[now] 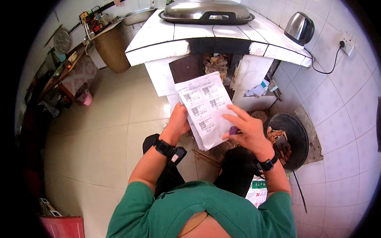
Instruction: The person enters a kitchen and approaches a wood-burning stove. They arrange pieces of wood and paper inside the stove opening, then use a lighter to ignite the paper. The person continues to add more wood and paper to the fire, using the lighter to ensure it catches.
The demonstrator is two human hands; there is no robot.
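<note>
My left hand (179,119) grips the left edge of a stack of printed paper sheets (208,113), which bear several printed codes and writing. My right hand (248,131) lies at the right edge of the sheets, its fingers spread over them. A small purple object (234,130) is between its thumb and fingers; I cannot tell what it is. Behind the papers is the opening of a white-tiled stove, with wood or bark (216,64) inside. A black bucket (302,142) holding wood scraps stands right of my right hand.
A lidded wok (205,13) sits on the tiled stove top (193,31). An electric kettle (299,28) with a cord (330,71) stands at its right. Folded papers (259,88) lie beside the stove. A large brown vat (112,49) and a pink bin (86,98) are at the left.
</note>
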